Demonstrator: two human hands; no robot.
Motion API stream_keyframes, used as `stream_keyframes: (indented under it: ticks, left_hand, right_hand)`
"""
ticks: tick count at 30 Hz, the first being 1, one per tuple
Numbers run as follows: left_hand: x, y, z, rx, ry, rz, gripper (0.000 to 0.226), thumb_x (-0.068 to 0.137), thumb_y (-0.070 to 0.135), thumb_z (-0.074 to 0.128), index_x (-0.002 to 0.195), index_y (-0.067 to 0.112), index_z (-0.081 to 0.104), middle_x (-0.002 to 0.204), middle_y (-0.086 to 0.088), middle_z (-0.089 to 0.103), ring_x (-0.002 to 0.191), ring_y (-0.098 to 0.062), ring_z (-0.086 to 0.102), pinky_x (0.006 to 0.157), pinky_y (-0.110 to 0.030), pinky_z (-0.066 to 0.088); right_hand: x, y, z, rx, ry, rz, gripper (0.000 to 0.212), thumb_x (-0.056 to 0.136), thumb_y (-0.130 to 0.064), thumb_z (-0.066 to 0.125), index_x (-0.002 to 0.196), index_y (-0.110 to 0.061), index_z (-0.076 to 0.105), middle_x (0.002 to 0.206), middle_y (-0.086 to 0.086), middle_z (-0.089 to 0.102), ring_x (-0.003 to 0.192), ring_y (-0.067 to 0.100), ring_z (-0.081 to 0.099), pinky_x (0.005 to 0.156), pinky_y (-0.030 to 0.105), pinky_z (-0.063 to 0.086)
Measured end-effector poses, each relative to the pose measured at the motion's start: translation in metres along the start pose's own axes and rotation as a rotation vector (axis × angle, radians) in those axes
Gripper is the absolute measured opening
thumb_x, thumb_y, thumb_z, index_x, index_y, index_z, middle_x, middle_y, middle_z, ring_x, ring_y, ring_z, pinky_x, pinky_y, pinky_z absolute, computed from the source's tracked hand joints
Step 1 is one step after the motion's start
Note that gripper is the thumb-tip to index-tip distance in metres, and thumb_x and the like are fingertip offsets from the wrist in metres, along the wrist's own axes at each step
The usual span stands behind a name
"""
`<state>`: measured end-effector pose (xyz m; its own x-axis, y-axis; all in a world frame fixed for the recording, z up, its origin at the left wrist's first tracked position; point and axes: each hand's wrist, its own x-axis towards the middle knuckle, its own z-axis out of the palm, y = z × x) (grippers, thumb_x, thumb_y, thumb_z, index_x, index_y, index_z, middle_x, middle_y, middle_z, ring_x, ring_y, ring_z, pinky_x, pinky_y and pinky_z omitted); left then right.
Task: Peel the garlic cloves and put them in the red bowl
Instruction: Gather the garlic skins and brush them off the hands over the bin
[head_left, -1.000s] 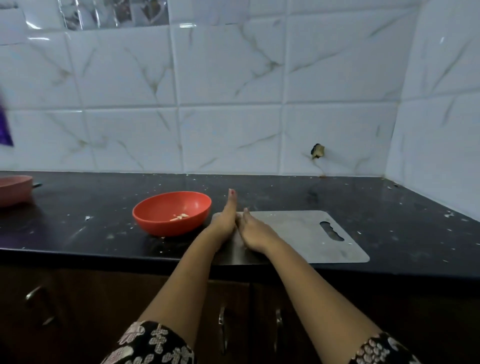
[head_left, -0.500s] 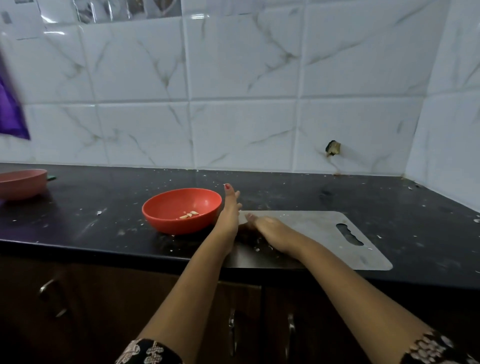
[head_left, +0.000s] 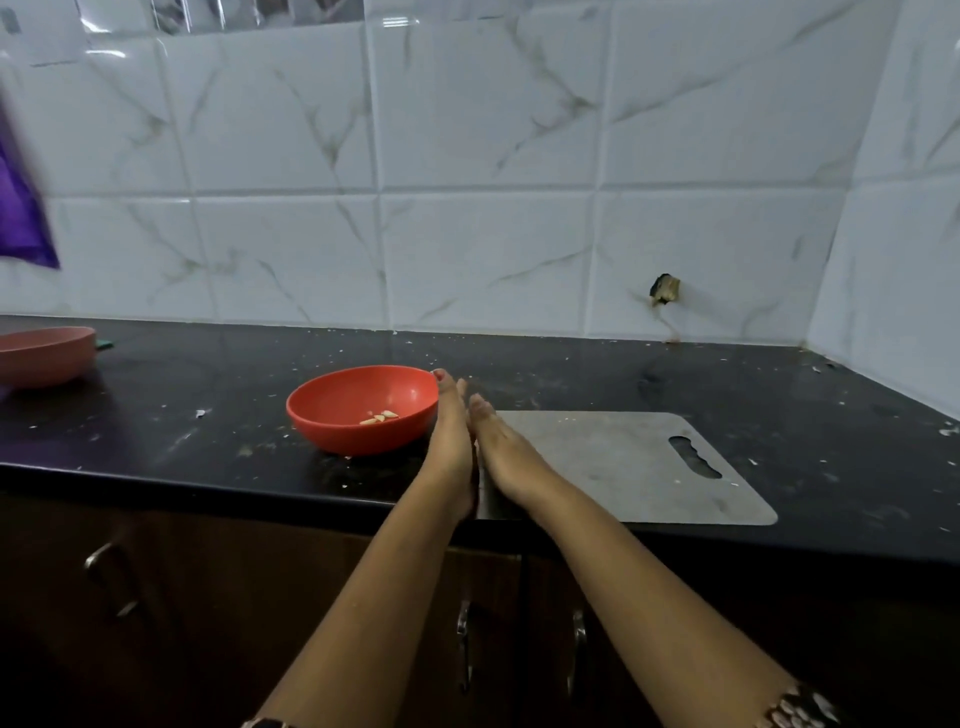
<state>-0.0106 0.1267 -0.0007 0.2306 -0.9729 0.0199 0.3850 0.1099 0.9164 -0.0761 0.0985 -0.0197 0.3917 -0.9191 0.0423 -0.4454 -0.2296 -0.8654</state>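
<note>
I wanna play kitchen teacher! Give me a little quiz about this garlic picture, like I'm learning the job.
1. True or false: the garlic cloves lie inside the red bowl.
2. Pick one: what does the right hand rest on? A) the cutting board B) a plate C) a towel
3. Fill the gap: the pink bowl stands at the far ____ end of the counter.

Key: 1 true; 2 A; 3 left.
</note>
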Motion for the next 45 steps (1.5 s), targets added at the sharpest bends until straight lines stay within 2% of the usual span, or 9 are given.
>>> stream_keyframes:
  ticks: [4,7,13,17,21,26,30,36,45]
  left_hand:
    - [-0.004,0.0,-0.023,-0.156,0.043,0.033,0.078,0.091,0.071,0.01,0.152,0.024,0.024,0.155,-0.01,0.03,0.145,-0.024,0.025,0.118,-0.04,0.016]
    - [-0.022,-0.005,-0.034,-0.344,0.136,0.078,0.078,0.095,0.066,0.014,0.145,0.011,0.039,0.149,-0.009,0.042,0.14,-0.022,0.035,0.117,-0.035,0.023]
    - [-0.053,-0.015,-0.029,-0.475,0.321,0.15,0.066,0.101,0.054,0.021,0.13,0.005,0.055,0.135,-0.009,0.057,0.127,-0.02,0.052,0.11,-0.033,0.037]
    - [-0.082,-0.035,-0.037,-0.564,0.454,0.097,0.056,0.104,0.042,0.024,0.11,0.001,0.063,0.117,-0.015,0.066,0.108,-0.021,0.064,0.092,-0.03,0.049]
    - [-0.1,-0.053,-0.041,-0.665,0.499,-0.03,0.055,0.106,0.037,0.024,0.103,-0.002,0.062,0.115,-0.017,0.064,0.11,-0.025,0.061,0.098,-0.033,0.045]
    - [-0.108,-0.069,-0.027,-0.675,0.454,-0.173,0.062,0.105,0.04,0.02,0.117,-0.008,0.058,0.12,-0.023,0.061,0.108,-0.028,0.058,0.097,-0.036,0.041]
    - [-0.106,-0.071,-0.016,-0.736,0.475,-0.222,0.059,0.106,0.036,0.021,0.101,-0.008,0.059,0.119,-0.026,0.06,0.104,-0.031,0.059,0.094,-0.037,0.045]
    - [-0.101,-0.069,-0.016,-0.801,0.633,-0.125,0.056,0.106,0.032,0.02,0.119,-0.008,0.057,0.117,-0.019,0.062,0.105,-0.024,0.06,0.096,-0.032,0.045]
    - [-0.076,-0.07,-0.007,-1.068,0.944,0.178,0.05,0.105,0.031,0.023,0.096,0.008,0.065,0.115,-0.006,0.065,0.112,-0.014,0.061,0.101,-0.024,0.045]
  right_hand:
    - [0.004,-0.013,-0.011,0.332,0.008,0.014,0.084,0.088,-0.072,0.014,0.152,-0.02,0.027,0.158,0.002,0.028,0.146,0.017,0.025,0.117,0.038,0.019]
    - [0.006,-0.007,-0.032,0.12,0.056,-0.047,0.082,0.088,-0.07,0.014,0.149,-0.021,0.038,0.155,0.0,0.036,0.145,0.016,0.028,0.117,0.036,0.018]
    - [-0.007,0.012,-0.02,-0.305,-0.115,-0.102,0.074,0.092,-0.067,0.025,0.132,-0.015,0.059,0.143,0.007,0.053,0.131,0.019,0.048,0.112,0.032,0.033]
    - [-0.019,0.007,-0.014,-0.234,-0.198,-0.171,0.059,0.098,-0.058,0.029,0.127,-0.02,0.065,0.138,0.003,0.057,0.127,0.015,0.051,0.11,0.03,0.035]
    - [-0.02,0.0,-0.017,-0.068,-0.149,-0.202,0.048,0.102,-0.046,0.036,0.117,-0.015,0.07,0.128,0.002,0.064,0.12,0.014,0.057,0.102,0.024,0.04]
    - [-0.023,-0.003,-0.01,-0.252,-0.164,-0.216,0.032,0.1,-0.013,0.043,0.117,-0.009,0.07,0.128,0.004,0.064,0.122,0.012,0.054,0.102,0.019,0.037]
    - [-0.034,-0.009,-0.005,-0.336,-0.202,-0.272,0.04,0.094,0.002,0.038,0.12,-0.007,0.068,0.128,0.006,0.064,0.121,0.012,0.054,0.097,0.013,0.034]
    - [-0.041,-0.011,-0.007,-0.413,-0.174,-0.312,0.049,0.087,0.012,0.037,0.12,-0.006,0.068,0.129,0.008,0.063,0.124,0.015,0.054,0.098,0.016,0.036]
    - [-0.039,0.001,-0.001,-0.357,-0.051,-0.334,0.048,0.086,0.011,0.038,0.117,-0.006,0.07,0.124,0.007,0.067,0.12,0.014,0.057,0.095,0.012,0.037]
